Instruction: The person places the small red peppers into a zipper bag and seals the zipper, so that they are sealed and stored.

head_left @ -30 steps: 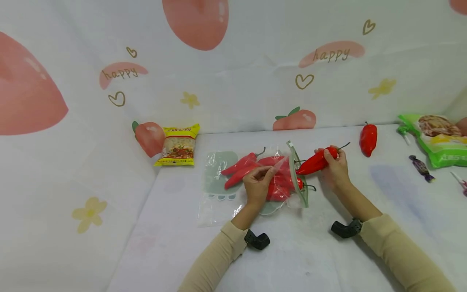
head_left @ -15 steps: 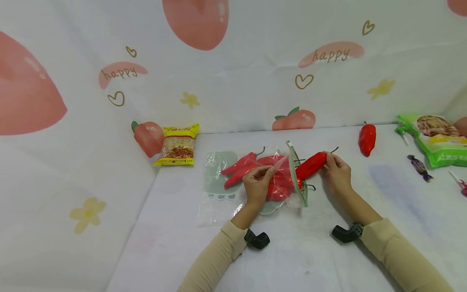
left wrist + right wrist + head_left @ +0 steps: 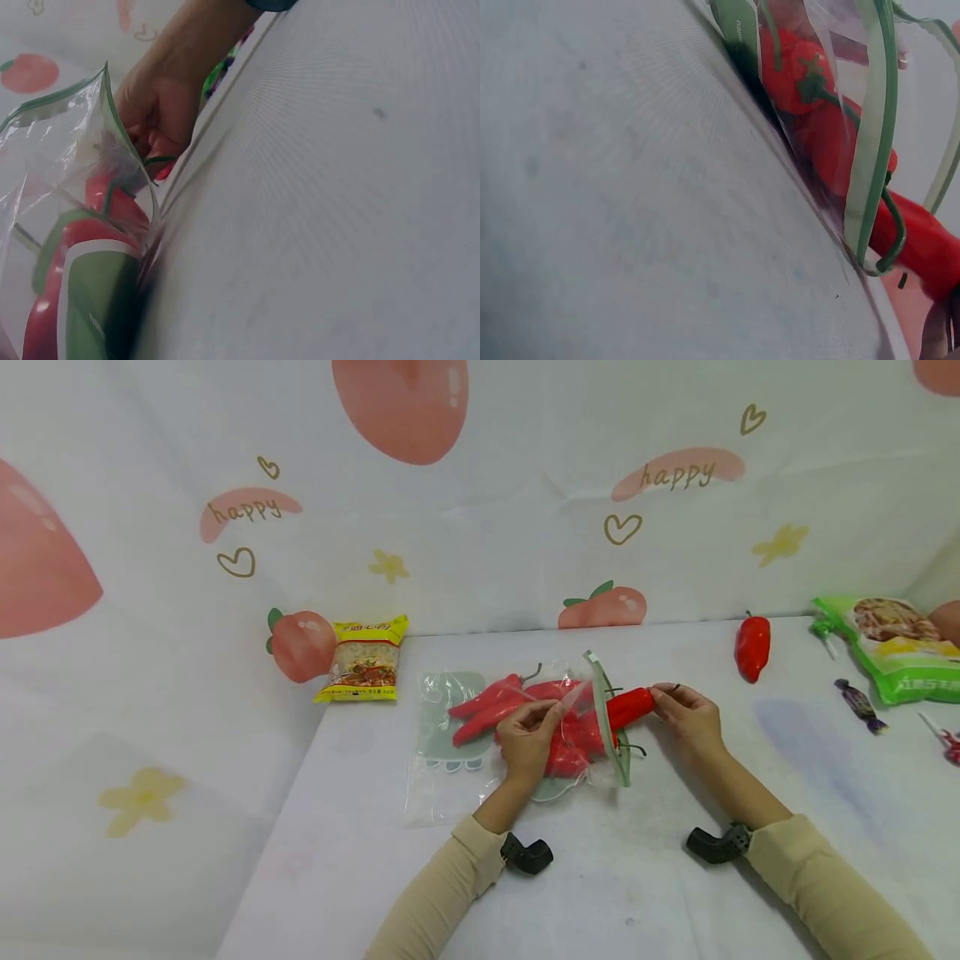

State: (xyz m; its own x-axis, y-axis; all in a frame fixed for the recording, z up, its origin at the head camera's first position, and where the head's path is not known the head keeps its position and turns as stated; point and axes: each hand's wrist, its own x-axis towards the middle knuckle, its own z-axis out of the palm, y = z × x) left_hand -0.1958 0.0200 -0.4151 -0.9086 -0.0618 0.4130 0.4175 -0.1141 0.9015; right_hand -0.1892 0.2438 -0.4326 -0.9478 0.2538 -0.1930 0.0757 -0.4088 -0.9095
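Note:
A clear zip bag (image 3: pixel 442 797) with a green-edged mouth (image 3: pixel 604 720) lies on the white cloth, several red chili peppers (image 3: pixel 480 720) inside. My left hand (image 3: pixel 525 745) pinches the bag's upper film near the mouth. At the stem end, my right hand (image 3: pixel 692 720) grips another red chili pepper (image 3: pixel 630 707), its tip through the mouth. Seen from the right wrist, this pepper (image 3: pixel 922 240) passes behind the green rim (image 3: pixel 881 127), and a curved green stem (image 3: pixel 897 225) pokes out of the bag. In the left wrist view, the right hand (image 3: pixel 161 112) is beyond the raised mouth.
One loose red pepper (image 3: pixel 752 647) lies at the back right. Further right are a green food packet (image 3: pixel 903 668), a green lollipop (image 3: pixel 822 628), a dark wrapped candy (image 3: pixel 860 704) and a red lollipop (image 3: pixel 951 746). A yellow noodle packet (image 3: pixel 365 662) leans against the back left backdrop.
My right hand has moved left and slightly down, sliding the held pepper deeper into the bag mouth. My left hand keeps its pinch on the bag with little movement.

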